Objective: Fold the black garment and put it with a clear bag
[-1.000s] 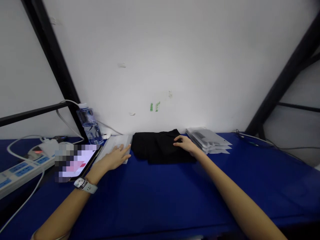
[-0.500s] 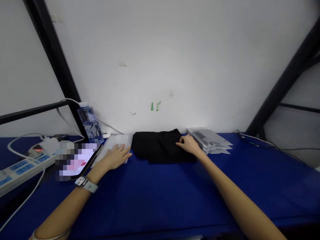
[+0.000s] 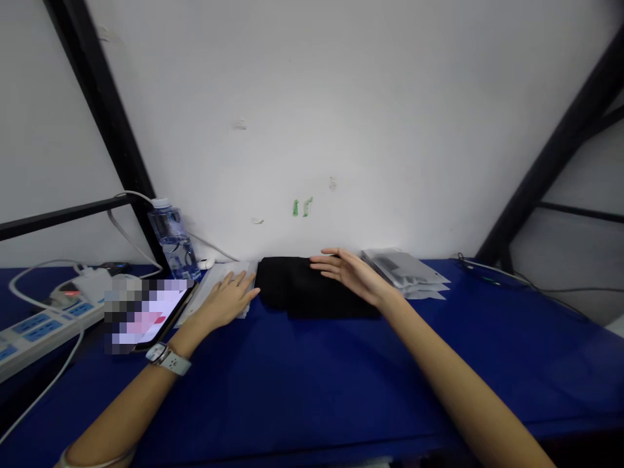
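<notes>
Folded black cloth [image 3: 312, 296] lies on the blue table near the wall. My right hand [image 3: 355, 276] is over its right part with fingers stretched out, holding nothing; whether it touches the cloth I cannot tell. Flat on a white, partly see-through plastic bag [image 3: 207, 286] rests my left hand [image 3: 228, 299], its fingers spread. To the right of the cloth sits a stack of similar frosted bags [image 3: 407, 270], with something dark showing inside the top one.
On the left are a phone [image 3: 151, 318] with a lit screen, a power strip [image 3: 43, 331] with white cables, and a water bottle [image 3: 173, 240]. White earbuds case [image 3: 207, 263] stands behind the left bag. Thin cables [image 3: 502, 270] lie at the right.
My right hand has let go of the cloth's right edge, opened and moved left over it. The raised fold there now lies flatter. My left hand stays on the bag.
</notes>
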Demonstrator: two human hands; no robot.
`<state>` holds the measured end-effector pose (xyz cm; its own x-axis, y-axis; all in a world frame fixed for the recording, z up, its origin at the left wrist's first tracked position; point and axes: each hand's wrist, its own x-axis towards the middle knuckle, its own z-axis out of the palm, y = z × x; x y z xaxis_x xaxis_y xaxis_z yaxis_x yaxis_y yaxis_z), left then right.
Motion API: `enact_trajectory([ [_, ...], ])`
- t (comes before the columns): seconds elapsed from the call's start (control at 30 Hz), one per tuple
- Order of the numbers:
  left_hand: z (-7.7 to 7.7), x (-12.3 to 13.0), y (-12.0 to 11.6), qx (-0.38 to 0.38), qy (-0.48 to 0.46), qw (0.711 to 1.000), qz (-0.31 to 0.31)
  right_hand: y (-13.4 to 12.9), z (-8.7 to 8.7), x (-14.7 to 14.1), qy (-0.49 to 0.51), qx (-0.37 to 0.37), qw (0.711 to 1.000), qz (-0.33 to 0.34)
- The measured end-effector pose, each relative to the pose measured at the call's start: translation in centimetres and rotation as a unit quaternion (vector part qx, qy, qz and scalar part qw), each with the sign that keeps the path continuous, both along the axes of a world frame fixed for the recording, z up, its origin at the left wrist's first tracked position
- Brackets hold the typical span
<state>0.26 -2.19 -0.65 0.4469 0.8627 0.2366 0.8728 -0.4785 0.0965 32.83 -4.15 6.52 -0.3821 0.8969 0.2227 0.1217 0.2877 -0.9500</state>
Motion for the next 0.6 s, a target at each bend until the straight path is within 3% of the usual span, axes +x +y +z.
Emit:
enact_trajectory([
  [0.1, 0.6, 0.5, -0.1, 0.009, -0.012, 0.999, 0.033, -0.5, 0.2, -0.5, -0.011, 0.01, 1.0, 0.013],
  [0.2, 1.2, 1.7, -0.4, 0.029, -0.054, 0.997, 0.044, 0.4, -0.6, 0.6, -0.097, 0.054, 0.99, -0.082],
  [0.3, 1.9, 4.1, -1.3, 0.045, -0.088, 0.995, 0.004, 1.7, -1.6, 2.4, -0.227, 0.101, 0.957, -0.152],
  [0.47, 2.8, 9.5, -2.9, 0.094, -0.067, 0.987, -0.115, 2.2, -1.9, 4.5, -0.39, 0.115, 0.913, -0.027],
  [0.6, 2.8, 13.2, -2.0, 0.126, -0.045, 0.978, -0.158, 2.2, -2.0, 5.0, -0.427, 0.115, 0.897, -0.001],
])
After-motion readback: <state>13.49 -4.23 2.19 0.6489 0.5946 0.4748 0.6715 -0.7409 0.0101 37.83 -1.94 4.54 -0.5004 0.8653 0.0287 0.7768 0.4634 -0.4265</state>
